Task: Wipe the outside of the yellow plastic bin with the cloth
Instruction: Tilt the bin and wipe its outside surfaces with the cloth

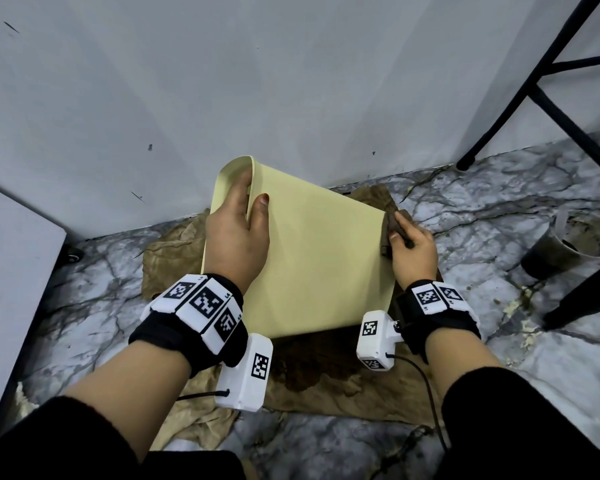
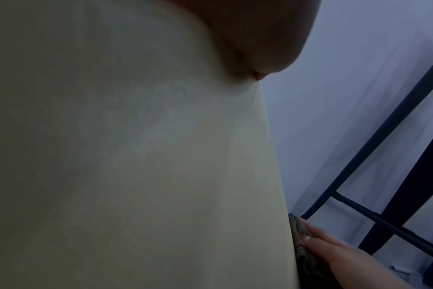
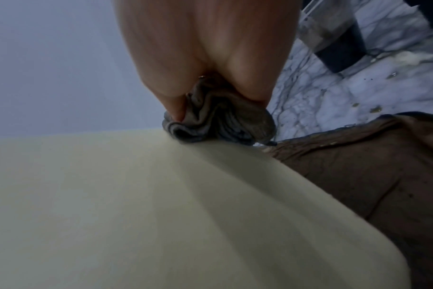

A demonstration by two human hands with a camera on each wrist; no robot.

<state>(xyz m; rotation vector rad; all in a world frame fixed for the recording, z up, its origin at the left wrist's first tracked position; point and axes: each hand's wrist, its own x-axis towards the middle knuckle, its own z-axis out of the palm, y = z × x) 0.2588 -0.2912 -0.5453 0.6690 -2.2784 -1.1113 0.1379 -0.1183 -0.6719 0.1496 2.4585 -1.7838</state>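
Note:
The pale yellow plastic bin (image 1: 319, 258) is tipped over brown paper on the floor, its open rim toward the wall. My left hand (image 1: 238, 233) grips the rim, fingers inside and thumb on the outer wall. The bin's wall (image 2: 136, 156) fills the left wrist view. My right hand (image 1: 413, 249) holds a bunched grey-brown cloth (image 1: 390, 230) against the bin's right side. In the right wrist view the cloth (image 3: 218, 123) is pinched between my fingers and touches the bin (image 3: 136, 205).
Crumpled brown paper (image 1: 326, 382) with a dark wet patch lies under the bin on the marble floor. A dirty clear cup (image 1: 565, 244) lies at the right. Black stool legs (image 1: 548, 109) stand at the right. The grey wall (image 1: 222, 81) is close behind.

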